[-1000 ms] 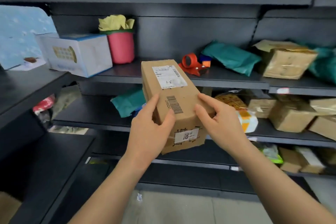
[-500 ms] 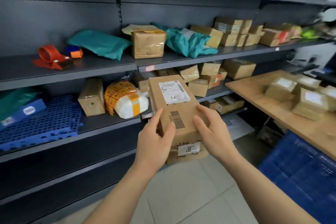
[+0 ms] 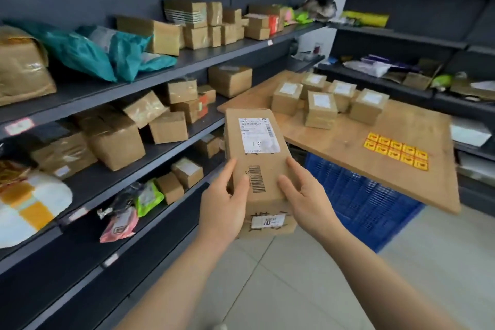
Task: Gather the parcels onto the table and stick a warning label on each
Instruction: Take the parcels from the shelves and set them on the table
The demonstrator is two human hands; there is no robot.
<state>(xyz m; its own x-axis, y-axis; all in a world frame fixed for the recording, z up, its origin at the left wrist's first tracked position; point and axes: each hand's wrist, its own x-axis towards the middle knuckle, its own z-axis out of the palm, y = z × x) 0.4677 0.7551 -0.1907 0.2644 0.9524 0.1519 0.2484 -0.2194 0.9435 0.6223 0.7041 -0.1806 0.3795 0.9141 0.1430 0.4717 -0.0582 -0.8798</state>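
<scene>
I hold a long brown cardboard parcel (image 3: pixel 258 158) with a white shipping label and a barcode on top. My left hand (image 3: pixel 225 209) grips its left side and my right hand (image 3: pixel 305 203) grips its right side. It hangs in the air in front of the wooden table (image 3: pixel 334 139). Several small brown parcels (image 3: pixel 321 108) with white labels stand on the far part of the table. A sheet of yellow warning labels (image 3: pixel 396 151) lies on the table's right part.
Dark shelves (image 3: pixel 160 147) run along the left, loaded with brown boxes, teal mailer bags (image 3: pixel 88 51) and other packets. More shelves (image 3: pixel 401 35) stand behind the table. A blue plastic crate (image 3: pixel 361 201) sits under the table. The floor is pale tile.
My view has swung to the right along the shelves, and the table with its parcels and label sheet has come into view. Both hands keep the same grip on the parcel.
</scene>
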